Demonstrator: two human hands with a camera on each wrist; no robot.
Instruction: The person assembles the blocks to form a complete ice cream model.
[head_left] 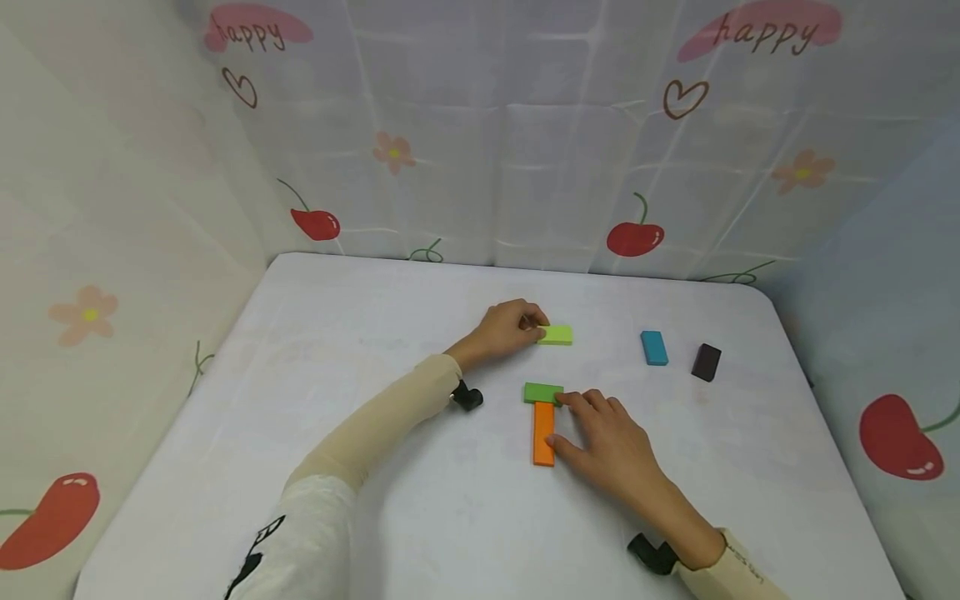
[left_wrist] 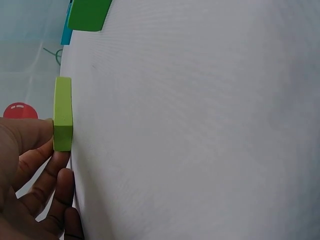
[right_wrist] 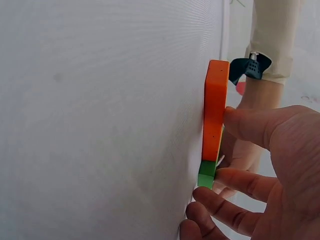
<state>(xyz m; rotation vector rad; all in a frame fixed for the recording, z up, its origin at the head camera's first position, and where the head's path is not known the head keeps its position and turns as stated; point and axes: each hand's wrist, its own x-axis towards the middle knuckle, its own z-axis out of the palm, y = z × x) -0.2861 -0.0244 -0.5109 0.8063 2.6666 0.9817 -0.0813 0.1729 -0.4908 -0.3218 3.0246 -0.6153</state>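
Observation:
My left hand [head_left: 510, 327] pinches the left end of a lime-green block [head_left: 557, 335], thumb on one side and fingers on the other; the left wrist view shows the lime block [left_wrist: 63, 112] at the thumb tip. Nearer to me, a green block [head_left: 542, 392] lies crosswise against the far end of an upright-running orange block [head_left: 543, 433], forming a T. My right hand [head_left: 611, 442] touches the orange block with its thumb and the right end of the green block with its index finger. In the right wrist view the thumb meets the orange block [right_wrist: 215, 110], the fingers near the green one [right_wrist: 207, 175].
A blue block [head_left: 654, 347] and a black block [head_left: 706, 362] lie to the right on the white table [head_left: 337, 308]. Behind the table hangs a printed curtain [head_left: 487, 167]. Black wrist devices [head_left: 468, 396] are worn on both forearms.

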